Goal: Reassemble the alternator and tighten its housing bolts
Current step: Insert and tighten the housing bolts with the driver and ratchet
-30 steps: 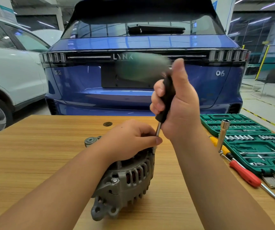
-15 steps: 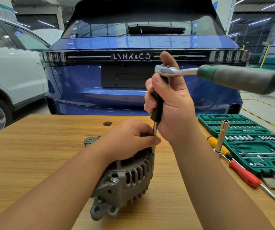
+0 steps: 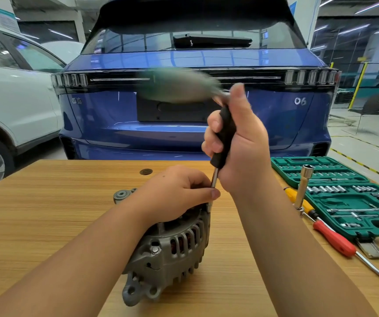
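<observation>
My left hand (image 3: 179, 193) clamps alternator (image 3: 170, 245) at frame centre — right hand (image 3: 236, 143) grips driver (image 3: 222, 138), shaft near-vertical onto top housing bolt, ratchet handle (image 3: 177, 88) blurred.

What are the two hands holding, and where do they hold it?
The right hand grips the black handle of the driver that carries the ratchet. The left hand rests on top of the alternator, fingers at the driver's shaft.

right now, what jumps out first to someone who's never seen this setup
The grey alternator on the wooden table, steadied by the left hand. Above it, the right hand grips a black driver handle whose shaft runs down to the housing, with a blurred green ratchet handle on top. Behind fills a blue car; a green socket set lies right.
</observation>
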